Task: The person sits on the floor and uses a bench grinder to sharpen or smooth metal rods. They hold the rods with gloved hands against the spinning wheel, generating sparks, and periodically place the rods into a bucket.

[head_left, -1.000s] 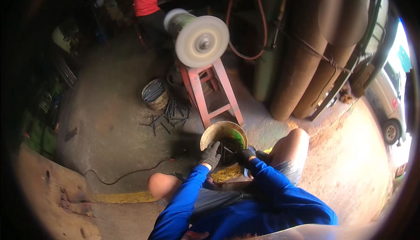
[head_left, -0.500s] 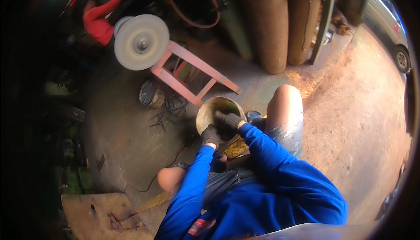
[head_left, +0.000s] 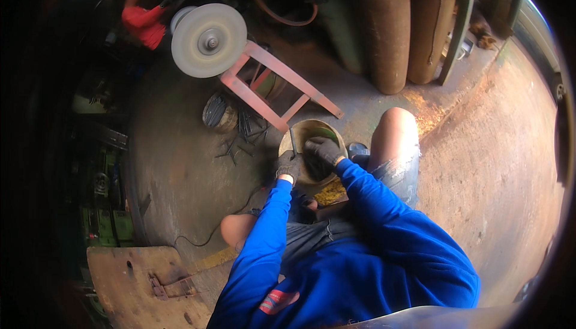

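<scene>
A grimy workshop floor (head_left: 180, 167) spreads below me. My gloved left hand (head_left: 288, 166) grips the near-left rim of the round metal bowl (head_left: 300, 134) to steady it, I judge, while my right hand (head_left: 323, 150) presses inside, fingers curled. A buffing wheel (head_left: 208, 40) stands far left.

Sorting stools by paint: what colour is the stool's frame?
Pinkish red, best seen in the head view: stool.
</scene>
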